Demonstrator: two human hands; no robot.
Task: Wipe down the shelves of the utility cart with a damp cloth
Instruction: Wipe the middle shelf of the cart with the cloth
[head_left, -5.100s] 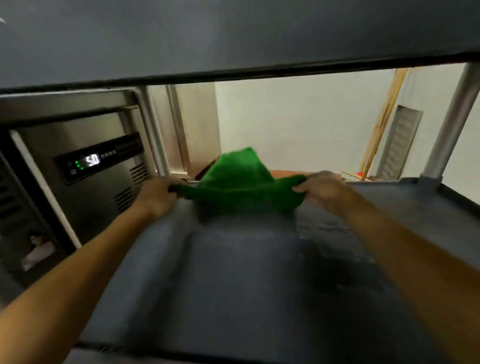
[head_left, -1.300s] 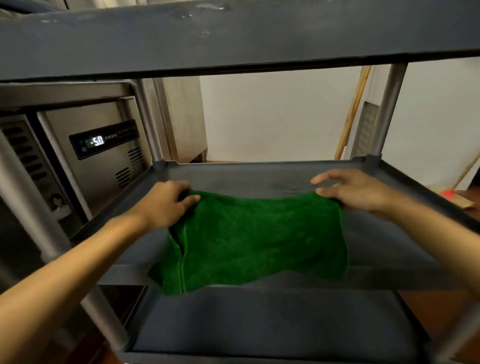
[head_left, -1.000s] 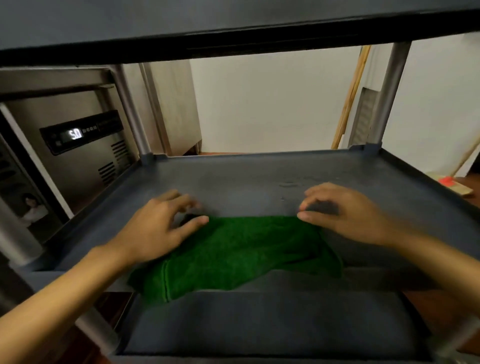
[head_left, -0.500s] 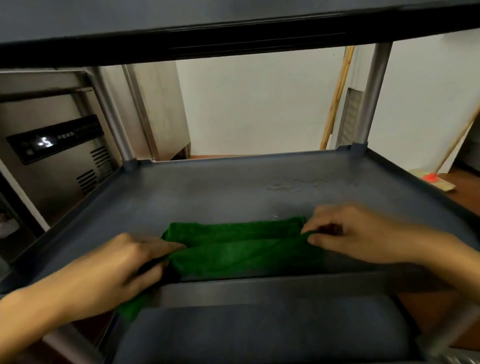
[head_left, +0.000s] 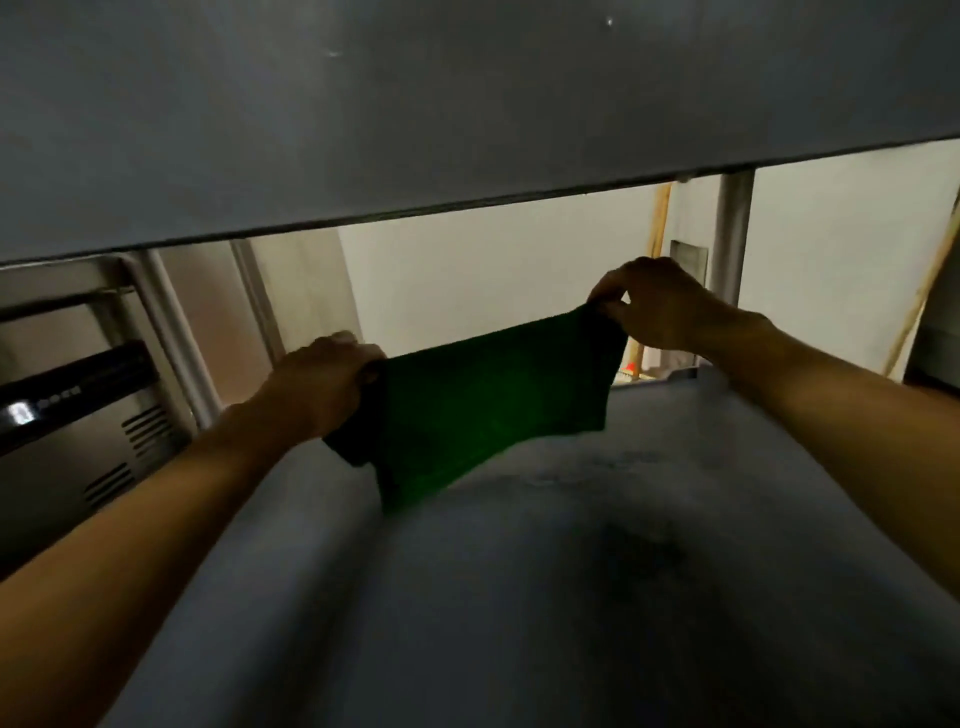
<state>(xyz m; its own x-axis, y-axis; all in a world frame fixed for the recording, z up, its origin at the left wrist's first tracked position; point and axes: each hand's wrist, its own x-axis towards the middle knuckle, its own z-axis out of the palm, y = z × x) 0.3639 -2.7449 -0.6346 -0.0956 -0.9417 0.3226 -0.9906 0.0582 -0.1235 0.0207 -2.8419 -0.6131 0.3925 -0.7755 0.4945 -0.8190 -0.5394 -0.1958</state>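
Note:
A green cloth (head_left: 483, 400) hangs stretched between both my hands over the far half of the cart's grey middle shelf (head_left: 519, 597). My left hand (head_left: 322, 384) grips its left corner in a closed fist. My right hand (head_left: 660, 301) pinches the right corner, held higher than the left. The cloth's lower edge droops to the shelf; whether it touches is unclear. The shelf surface shows dark damp patches on the right. The upper shelf (head_left: 415, 114) fills the top of the view.
A steel appliance with a lit display (head_left: 72, 405) stands at the left. Grey cart posts rise at the far left (head_left: 176, 338) and far right (head_left: 732, 234). A wooden pole (head_left: 657, 228) leans against the white wall behind.
Both hands lifted the cloth off the shelf's near edge and carried it to the far side, spread between them. The view has tipped closer under the upper shelf.

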